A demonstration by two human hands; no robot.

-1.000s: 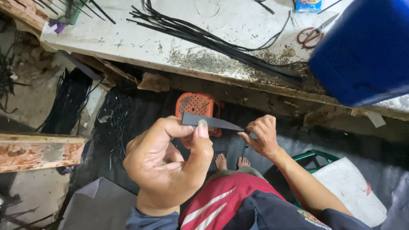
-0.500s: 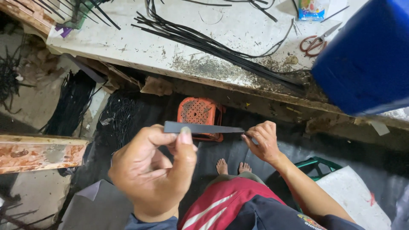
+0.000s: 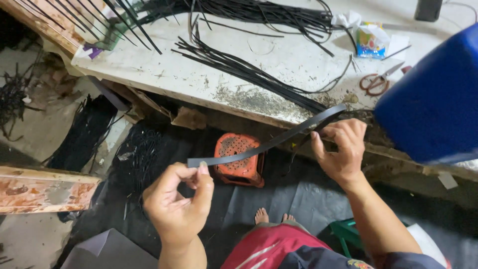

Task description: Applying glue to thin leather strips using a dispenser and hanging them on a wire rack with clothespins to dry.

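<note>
Right now the left hand [image 3: 177,201] pinches one end of a flat black strip [image 3: 264,144] and the right hand [image 3: 341,149] grips the other end, above an orange stool [image 3: 239,159]. Farther off, many more strips [image 3: 249,69] wait on the worktop [image 3: 164,74].

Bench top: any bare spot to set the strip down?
Bare white top between the purple-tipped rods and the diagonal black strip bundle; another patch between that bundle and the scissors. Crowded: tangled strips along the far edge, blue container at right.
</note>
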